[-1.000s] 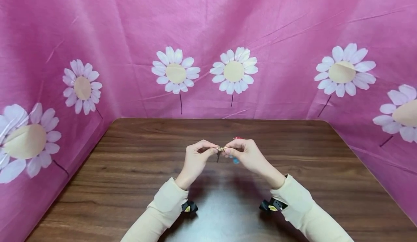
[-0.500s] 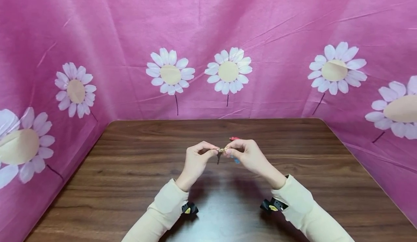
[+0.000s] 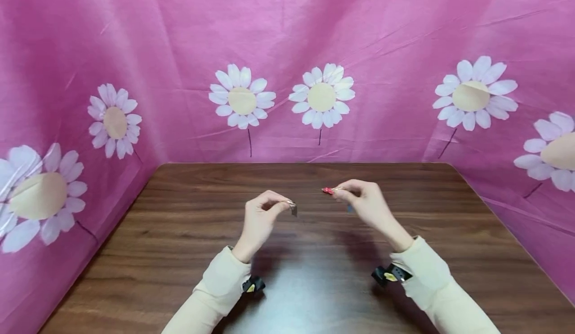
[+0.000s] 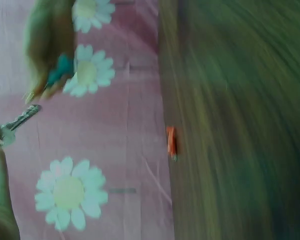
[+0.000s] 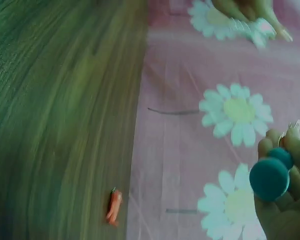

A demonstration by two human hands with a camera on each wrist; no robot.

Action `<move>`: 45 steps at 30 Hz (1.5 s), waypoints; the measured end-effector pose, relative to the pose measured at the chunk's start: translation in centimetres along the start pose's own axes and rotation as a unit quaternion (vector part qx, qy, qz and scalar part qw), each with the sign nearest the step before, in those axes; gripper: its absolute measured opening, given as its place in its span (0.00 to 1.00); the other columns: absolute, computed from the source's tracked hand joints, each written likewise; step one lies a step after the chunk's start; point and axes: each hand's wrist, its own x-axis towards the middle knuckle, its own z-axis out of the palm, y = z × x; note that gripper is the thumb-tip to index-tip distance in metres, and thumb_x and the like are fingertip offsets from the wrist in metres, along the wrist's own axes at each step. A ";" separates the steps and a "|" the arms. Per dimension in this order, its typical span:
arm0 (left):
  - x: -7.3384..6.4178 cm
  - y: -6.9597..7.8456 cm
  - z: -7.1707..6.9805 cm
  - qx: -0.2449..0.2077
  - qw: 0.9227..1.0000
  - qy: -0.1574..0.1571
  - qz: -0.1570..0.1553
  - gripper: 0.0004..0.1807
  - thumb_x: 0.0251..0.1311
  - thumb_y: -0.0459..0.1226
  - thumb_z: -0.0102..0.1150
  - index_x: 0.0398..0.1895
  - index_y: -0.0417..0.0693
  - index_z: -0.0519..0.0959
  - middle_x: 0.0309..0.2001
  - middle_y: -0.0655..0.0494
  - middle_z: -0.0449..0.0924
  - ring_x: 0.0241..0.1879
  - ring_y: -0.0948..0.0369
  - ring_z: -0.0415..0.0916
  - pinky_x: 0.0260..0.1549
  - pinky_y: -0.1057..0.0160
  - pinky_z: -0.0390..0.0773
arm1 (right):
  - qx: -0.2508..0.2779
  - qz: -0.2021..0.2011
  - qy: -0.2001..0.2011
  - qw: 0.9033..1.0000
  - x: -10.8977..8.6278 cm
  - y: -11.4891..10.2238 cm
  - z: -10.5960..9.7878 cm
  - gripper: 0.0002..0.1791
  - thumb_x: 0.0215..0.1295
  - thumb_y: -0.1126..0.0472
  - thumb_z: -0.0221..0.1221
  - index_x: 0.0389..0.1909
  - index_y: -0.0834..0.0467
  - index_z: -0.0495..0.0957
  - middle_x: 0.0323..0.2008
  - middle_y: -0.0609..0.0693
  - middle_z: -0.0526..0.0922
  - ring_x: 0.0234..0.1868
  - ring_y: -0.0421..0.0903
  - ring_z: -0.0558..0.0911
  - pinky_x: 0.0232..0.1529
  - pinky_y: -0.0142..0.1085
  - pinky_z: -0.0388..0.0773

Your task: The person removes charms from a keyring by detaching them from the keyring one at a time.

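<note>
My left hand (image 3: pixel 261 219) pinches a metal key (image 4: pixel 25 118) by a small ring at its head; the blade sticks out past the fingertips. To the right and a little farther back, my right hand (image 3: pixel 366 201) pinches the gold-coloured metal end of a keychain between thumb and index finger. A rounded teal charm (image 5: pixel 270 177) on that keychain hangs against the curled fingers. A gap separates the two hands, above the table. A small red-orange thing (image 4: pixel 171 142) lies on the table toward the far edge; in the head view it overlaps the right fingertips.
The brown wood-grain table (image 3: pixel 179 254) has rounded far corners. Pink cloth (image 3: pixel 283 34) with printed daisies stands around it at the back and both sides. Each wrist carries a black strapped camera (image 3: pixel 253 285) over a cream sleeve.
The hands were together at the gold metal piece and have moved apart. The left keeps the key and shifts left; the right moves right and back with the keychain.
</note>
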 end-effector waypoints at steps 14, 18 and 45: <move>1.0 -1.0 -1.4 0.067 0.995 -0.020 -0.066 0.06 0.52 0.28 0.61 0.34 0.34 0.81 0.31 0.38 0.82 0.28 0.67 0.80 0.35 0.61 0.81 | 0.081 0.097 -0.033 0.991 0.7 1.8 -0.3 0.12 0.61 0.64 0.57 0.40 0.70 0.76 0.24 0.54 0.80 0.22 0.35 0.77 0.25 0.30 0.79; 1.2 -2.1 -1.5 0.126 0.987 -0.039 -0.087 0.04 0.51 0.31 0.63 0.31 0.40 0.83 0.30 0.46 0.84 0.28 0.66 0.80 0.32 0.66 0.80 | 0.076 0.099 -0.022 0.992 1.0 3.0 0.1 0.12 0.62 0.65 0.56 0.41 0.72 0.75 0.32 0.63 0.83 0.25 0.31 0.78 0.29 0.27 0.78; 6.5 -11.6 -0.9 -0.020 0.928 -0.120 -0.351 0.10 0.60 0.24 0.49 0.43 0.24 0.72 0.40 0.37 0.80 0.39 0.56 0.79 0.46 0.58 0.78 | 0.292 0.299 0.003 0.908 4.5 10.2 4.5 0.16 0.61 0.73 0.53 0.49 0.72 0.64 0.25 0.44 0.77 0.27 0.32 0.77 0.37 0.27 0.80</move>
